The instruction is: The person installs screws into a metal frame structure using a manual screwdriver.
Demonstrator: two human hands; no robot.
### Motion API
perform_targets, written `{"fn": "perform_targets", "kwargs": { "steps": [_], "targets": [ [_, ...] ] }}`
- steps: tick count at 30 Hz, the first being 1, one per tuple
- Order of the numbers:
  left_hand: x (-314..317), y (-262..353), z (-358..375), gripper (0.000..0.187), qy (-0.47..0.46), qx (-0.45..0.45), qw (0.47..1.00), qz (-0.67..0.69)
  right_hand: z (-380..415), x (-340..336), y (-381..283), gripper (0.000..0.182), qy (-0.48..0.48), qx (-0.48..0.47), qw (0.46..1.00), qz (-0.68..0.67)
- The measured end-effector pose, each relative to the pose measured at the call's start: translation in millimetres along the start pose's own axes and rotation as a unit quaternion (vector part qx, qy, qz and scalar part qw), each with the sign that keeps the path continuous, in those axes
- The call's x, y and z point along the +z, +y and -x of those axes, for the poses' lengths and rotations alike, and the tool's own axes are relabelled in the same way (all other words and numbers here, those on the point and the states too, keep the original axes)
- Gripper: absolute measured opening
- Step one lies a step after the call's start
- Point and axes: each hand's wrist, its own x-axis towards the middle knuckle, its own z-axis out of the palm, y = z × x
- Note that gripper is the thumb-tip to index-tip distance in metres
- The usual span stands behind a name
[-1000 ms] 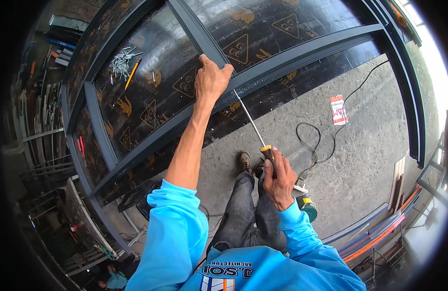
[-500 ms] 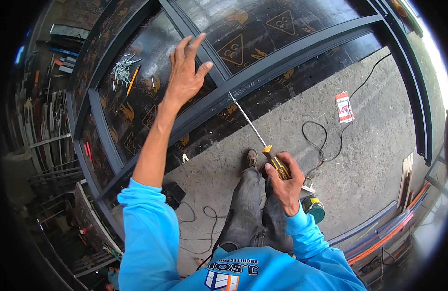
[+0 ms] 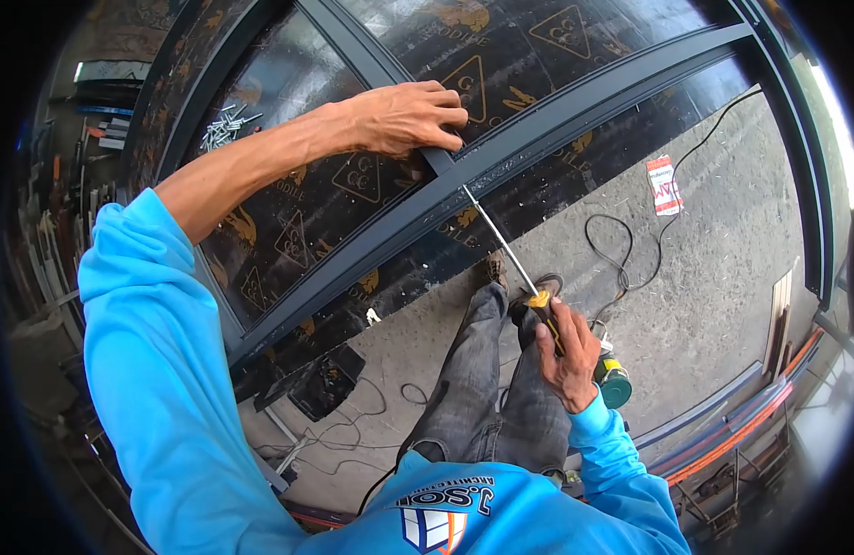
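My right hand [image 3: 571, 359] is closed round the yellow and black handle of a long screwdriver [image 3: 542, 303]. The tip of its thin steel shaft meets the side of a dark grey metal frame rail [image 3: 556, 118], close to where a crossbar [image 3: 358, 46] joins it. Over that joint, my left hand [image 3: 404, 118] has its fingers curled round the crossbar's end; the fingertips are partly hidden.
Black printed boards [image 3: 334, 190] lie under the frame, with a pile of screws [image 3: 225, 127] on them. A black cable [image 3: 621, 250], a red and white packet [image 3: 664, 185] and a green power tool [image 3: 614, 384] are on the concrete floor. Long strips [image 3: 742, 421] lie at right.
My left hand has come down from above the boards, moving right onto the crossbar's end. The screwdriver stays in my right hand, its tip still at the rail. The view has shifted slightly.
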Motion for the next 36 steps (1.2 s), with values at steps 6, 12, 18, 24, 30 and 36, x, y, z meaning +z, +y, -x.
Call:
{"fn": "perform_targets", "kwargs": {
  "steps": [6,12,18,24,30,36],
  "targets": [
    [10.7,2.4,-2.3,0.042,0.022,0.011,0.998,0.052,2.0,5.6,-7.6,0.043,0.016,0.022,1.000,0.007],
    [13.2,1.7,-1.6,0.040,0.045,0.035,0.997,0.053,-0.9,-11.0,2.8,0.039,-0.141,0.509,0.450,-0.721],
    [3.3,-0.1,-3.3,0.039,0.013,0.034,0.997,0.073,-6.8,-3.1,-24.6,0.049,0.010,0.294,0.905,-0.307],
    [2.6,3.1,-3.5,0.045,0.017,0.024,0.997,0.069,-13.9,-13.9,-22.5,0.033,-0.067,0.390,0.828,-0.397],
    [2.8,7.0,-2.5,0.039,0.034,0.005,0.995,0.094,-13.9,-13.9,-2.4,0.039,-0.140,0.502,0.567,-0.638],
    [2.0,5.8,-3.4,0.039,0.049,-0.003,0.994,0.096,-8.0,-0.9,-19.5,0.036,-0.082,0.312,0.900,-0.292]
  ]
}}
